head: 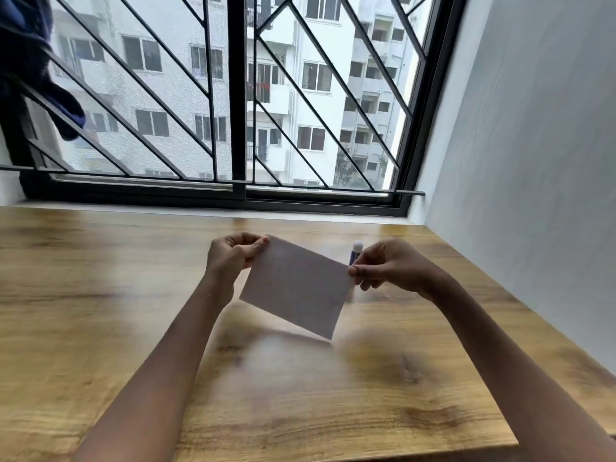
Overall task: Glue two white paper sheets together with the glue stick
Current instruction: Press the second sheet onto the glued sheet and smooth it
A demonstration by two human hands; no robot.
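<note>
Head view looks down over a wooden desk (100, 328) set against a barred window (233, 95). Both bare hands hold a white paper sheet (296, 288) up above the desk, tilted, its lower corner hanging free. Left hand (233, 255) has its grip pinching the sheet's top left corner between thumb and fingers; right hand (386, 265) has its grip pinching the right corner the same way. Whether this is one sheet or two pressed together, I cannot tell. Glue stick (355, 251) stands upright on the desk just behind the sheet, beside the right hand. Dark blue cloth (33, 61) hangs at the window's left.
</note>
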